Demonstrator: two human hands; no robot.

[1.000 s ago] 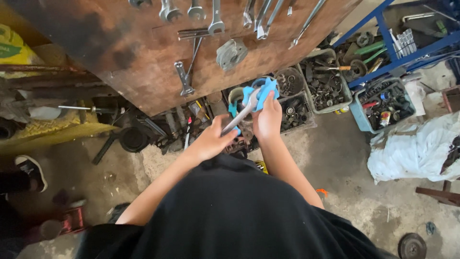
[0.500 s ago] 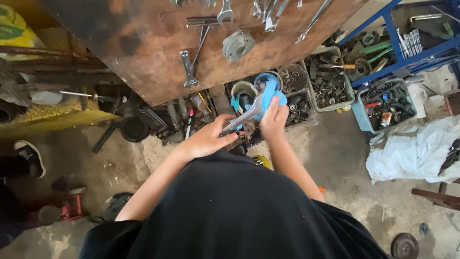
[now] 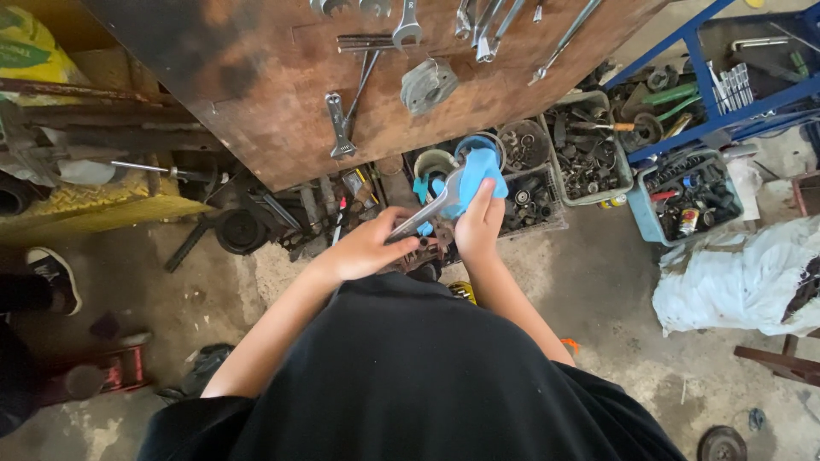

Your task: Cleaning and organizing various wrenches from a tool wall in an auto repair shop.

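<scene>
While a big rust-brown board (image 3: 282, 102) fills the upper frame with wrenches (image 3: 408, 26) hung along its top edge and a lone spanner (image 3: 339, 124) nearer its lower edge, the floor below holds a white sack (image 3: 743, 277) at the right and a blue rack (image 3: 726, 94) in the upper right corner. Grey crates of metal parts (image 3: 585, 154) sit just under the board's lower edge. In front of them the right hand (image 3: 478, 226) is closed around a blue cloth (image 3: 474, 171) (bunched over one end of the tool). The left hand (image 3: 367, 248) grips the other end of a silver wrench (image 3: 427, 213), which slants up between both hands, above the person's black shirt (image 3: 410, 376).
</scene>
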